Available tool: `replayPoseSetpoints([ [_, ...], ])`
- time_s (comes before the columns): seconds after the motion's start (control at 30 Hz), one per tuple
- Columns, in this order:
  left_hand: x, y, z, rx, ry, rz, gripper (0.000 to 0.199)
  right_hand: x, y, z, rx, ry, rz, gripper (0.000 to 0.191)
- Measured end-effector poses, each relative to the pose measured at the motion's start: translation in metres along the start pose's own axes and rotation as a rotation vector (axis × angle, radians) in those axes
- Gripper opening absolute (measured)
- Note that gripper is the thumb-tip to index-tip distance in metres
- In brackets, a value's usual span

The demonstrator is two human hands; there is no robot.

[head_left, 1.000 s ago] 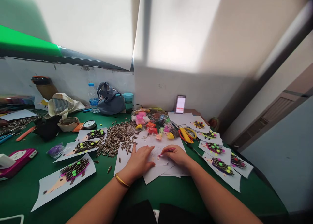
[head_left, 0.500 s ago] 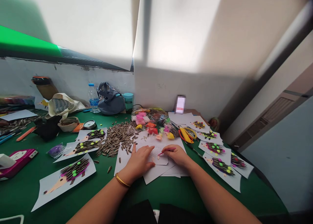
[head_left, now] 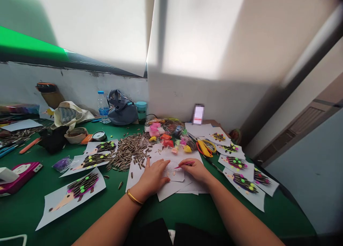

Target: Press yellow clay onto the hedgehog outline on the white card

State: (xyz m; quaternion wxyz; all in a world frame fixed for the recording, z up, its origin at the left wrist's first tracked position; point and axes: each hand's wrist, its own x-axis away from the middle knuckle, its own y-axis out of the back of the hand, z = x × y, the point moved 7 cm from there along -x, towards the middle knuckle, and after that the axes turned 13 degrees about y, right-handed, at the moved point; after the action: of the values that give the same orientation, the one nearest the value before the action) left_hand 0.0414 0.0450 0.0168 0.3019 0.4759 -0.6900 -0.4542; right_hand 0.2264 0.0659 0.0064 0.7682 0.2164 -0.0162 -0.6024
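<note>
Right of the heap of striped brown sunflower seeds (head_left: 125, 151): small white paper card (head_left: 176, 176) partly covered by left hand (head_left: 152, 174), its marks too small to read; thin pink stick (head_left: 179, 166) partly hidden by right hand (head_left: 197, 170). Behind heap, rightward: upright rectangular phone (head_left: 198, 114), screen pixelated. Far left of heap: magenta plastic box (head_left: 26, 178), cut off by edge.

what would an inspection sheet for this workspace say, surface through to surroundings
Surface: green table, partly covered by papers
Work things: small white sheet, pink tool, striped seeds
Clutter: yellow-handled scissors, bottle, blue-grey bag, hedgehog pictures
Hands: left hand on the small white sheet, fingers spread; right hand pinching the pink tool
Cables: thin dark line beside the cup, perhaps a cord
Surroundings: pale wall; phone upright at the back
</note>
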Motion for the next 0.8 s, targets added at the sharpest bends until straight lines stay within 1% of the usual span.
replayPoseSetpoints([
  [0.17,-0.0006,-0.0017,-0.0013,0.016,-0.006,0.029,0.065,-0.0004,-0.0038,0.003,0.022,0.04,0.047,0.024],
  [0.33,-0.0005,-0.0017,-0.0015,0.009,0.004,0.041,0.064,0.0001,-0.0069,0.0037,0.012,0.033,0.092,0.021],
  [0.57,-0.001,-0.0021,-0.0011,-0.007,0.003,0.033,0.064,-0.0004,-0.0025,-0.0017,-0.011,0.044,0.009,0.019],
  [0.7,-0.0012,-0.0028,-0.0006,0.008,0.0,0.034,0.064,-0.0002,-0.0041,-0.0052,-0.001,0.031,0.032,0.018],
  [0.8,-0.0009,-0.0029,-0.0009,0.021,-0.007,0.031,0.064,-0.0001,0.0001,-0.0054,0.01,0.033,-0.012,0.019],
])
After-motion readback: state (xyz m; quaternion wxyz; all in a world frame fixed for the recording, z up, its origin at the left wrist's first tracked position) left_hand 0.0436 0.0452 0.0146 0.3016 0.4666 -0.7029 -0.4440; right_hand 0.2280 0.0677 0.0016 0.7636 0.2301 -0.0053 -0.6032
